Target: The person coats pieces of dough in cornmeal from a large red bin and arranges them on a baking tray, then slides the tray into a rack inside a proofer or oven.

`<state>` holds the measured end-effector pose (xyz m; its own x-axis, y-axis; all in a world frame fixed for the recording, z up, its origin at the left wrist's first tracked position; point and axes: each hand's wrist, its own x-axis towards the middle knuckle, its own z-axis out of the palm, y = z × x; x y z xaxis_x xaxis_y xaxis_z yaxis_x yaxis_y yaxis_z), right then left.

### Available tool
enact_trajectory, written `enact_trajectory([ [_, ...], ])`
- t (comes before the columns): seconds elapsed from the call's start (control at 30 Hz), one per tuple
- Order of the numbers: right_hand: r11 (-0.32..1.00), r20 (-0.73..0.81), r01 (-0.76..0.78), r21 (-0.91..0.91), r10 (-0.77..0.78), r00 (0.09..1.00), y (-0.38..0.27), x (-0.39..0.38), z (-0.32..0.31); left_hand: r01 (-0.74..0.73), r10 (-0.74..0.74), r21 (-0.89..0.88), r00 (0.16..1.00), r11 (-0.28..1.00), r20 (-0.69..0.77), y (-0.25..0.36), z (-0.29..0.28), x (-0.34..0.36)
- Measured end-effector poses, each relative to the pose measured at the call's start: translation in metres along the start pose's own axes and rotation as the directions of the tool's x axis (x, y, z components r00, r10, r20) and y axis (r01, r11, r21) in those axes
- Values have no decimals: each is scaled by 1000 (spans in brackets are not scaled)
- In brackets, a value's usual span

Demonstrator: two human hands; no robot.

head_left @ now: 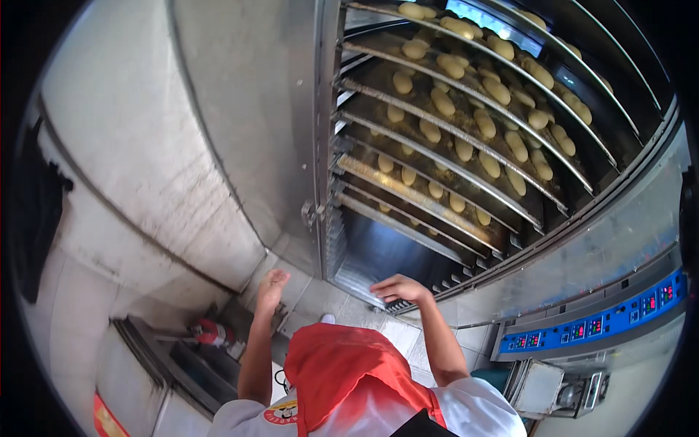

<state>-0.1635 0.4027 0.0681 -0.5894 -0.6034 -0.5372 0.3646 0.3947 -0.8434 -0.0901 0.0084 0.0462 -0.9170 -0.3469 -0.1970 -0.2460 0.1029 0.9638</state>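
In front of me stands a tall metal rack cabinet with several dark trays (408, 191) on its levels. Oval pale dough pieces (444, 102) lie in rows on most of them. My left hand (271, 288) is raised below the cabinet's left door edge, holding nothing, its fingers up and slightly bent. Near the cabinet's bottom front edge, my right hand (402, 288) hovers with its fingers stretched to the left and nothing in them. Neither hand visibly touches a tray.
The metal cabinet door (255, 87) with a latch (312, 213) stands to the left. A blue control panel (597, 325) with lit red and green displays runs along the right. A red object (211, 333) sits at lower left. Pale tiles (400, 335) cover the floor.
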Motion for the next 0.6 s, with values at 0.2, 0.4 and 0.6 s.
enact_trajectory([
  [0.2, 886, 179, 357, -295, -315, 932, 13, 46, 122, 91, -76, 75, 981, 993, -178, -52, -50, -176],
  [0.4, 903, 549, 306, -302, -98, 830, 56, 23, 283, 333, -292, 27, 860, 942, -419, -107, -93, -396],
  [0.6, 924, 817, 304, -233, 17, 576, 78, -59, 430, 380, -398, -180, 639, 907, -658, -130, -138, -576],
])
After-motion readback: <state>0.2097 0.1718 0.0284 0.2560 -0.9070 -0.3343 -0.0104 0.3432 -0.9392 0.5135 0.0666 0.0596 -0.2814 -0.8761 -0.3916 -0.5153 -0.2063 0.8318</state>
